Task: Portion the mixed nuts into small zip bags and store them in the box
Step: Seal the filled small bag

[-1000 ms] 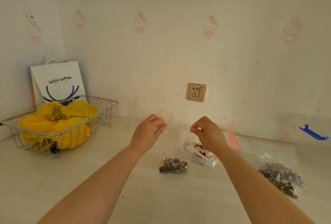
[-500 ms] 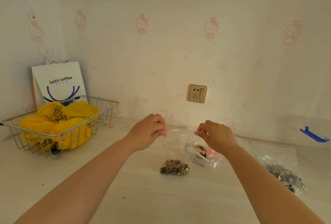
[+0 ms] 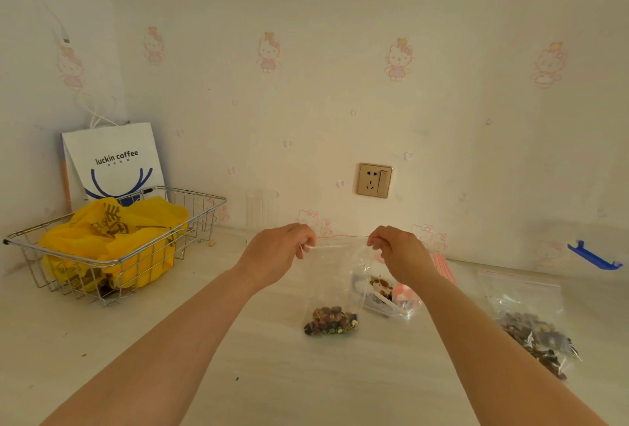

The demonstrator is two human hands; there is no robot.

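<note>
A: Where are the fingers?

B: Both hands are curled into a pinch on the top edge of one small zip bag [image 3: 332, 284]. The left hand [image 3: 277, 255] pinches the left corner and the right hand [image 3: 398, 255] pinches the right corner, so the red-lined seal stretches taut between them.

A: And the bag below that?

B: It hangs upright from the fingers, its bottom at or just above the tabletop [image 3: 170, 340]; I cannot tell whether it touches. The mixed nuts [image 3: 331, 320] sit in a clump at the very bottom, well below the fingertips.

A: How many bags do you count?

B: One in the hands. One larger zip bag [image 3: 531, 320] lies flat to the right, well apart, with dark nuts in its lower half. Behind the held bag, near the right wrist, is a crumpled clear packet [image 3: 388, 296] with a few nuts and something pink inside; its contents are hard to make out.

A: How does the held one look?

B: Clear, thin, mostly empty, with browns, dark pieces and some green among the nuts.

A: Farther out?

B: One wire basket [image 3: 190, 199] at the left holding yellow plastic bags [image 3: 112, 238], one white paper bag [image 3: 112, 160] behind it, one clear cup [image 3: 262, 211] by the wall, one wall socket [image 3: 374, 180], and one blue clip [image 3: 594, 257] at far right.
</note>
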